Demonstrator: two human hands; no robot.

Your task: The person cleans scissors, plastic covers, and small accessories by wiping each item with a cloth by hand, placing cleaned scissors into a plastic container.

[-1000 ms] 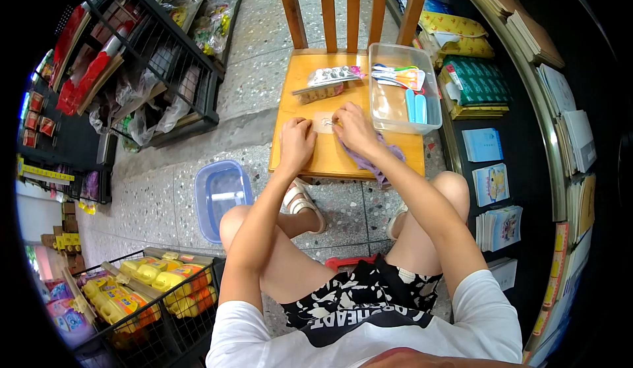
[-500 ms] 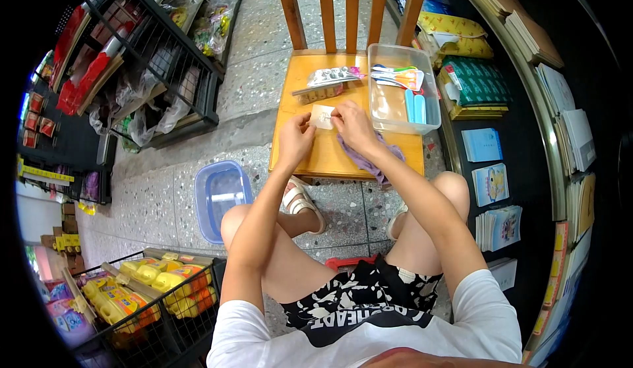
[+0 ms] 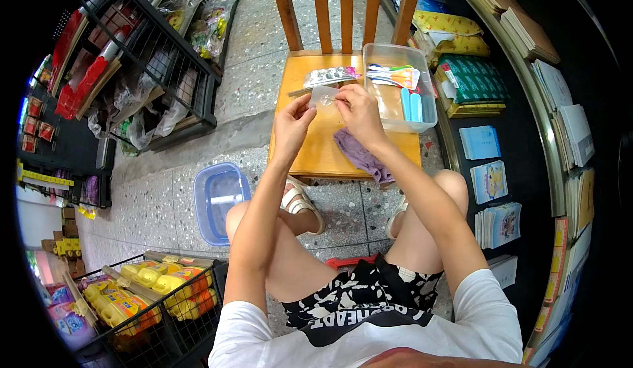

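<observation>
Between my hands, lifted over the wooden chair seat (image 3: 308,155), is a small translucent white square sheet (image 3: 322,95) with a faint mark on it; its exact kind is unclear. My left hand (image 3: 292,129) pinches its left edge. The fingers of my right hand (image 3: 360,113) are closed at its lower right side. Behind the sheet lies a silvery flat pack (image 3: 328,75), partly covered by my fingers. A clear plastic box (image 3: 430,107) on the right of the seat holds colourful-handled utensils (image 3: 395,76) and blue pieces (image 3: 411,105). A crumpled purple cloth (image 3: 361,155) rests near the front edge.
A blue basin (image 3: 222,203) stands on the speckled floor to the left. Wire racks (image 3: 161,64) with bagged goods and a basket of yellow bottles (image 3: 122,302) flank that side. On the right are shelves with notebooks (image 3: 489,180) and packaged goods (image 3: 471,81).
Both hands have raised the small sheet off the seat and tilted it. My right hand has moved slightly away from the purple cloth, which now shows more fully.
</observation>
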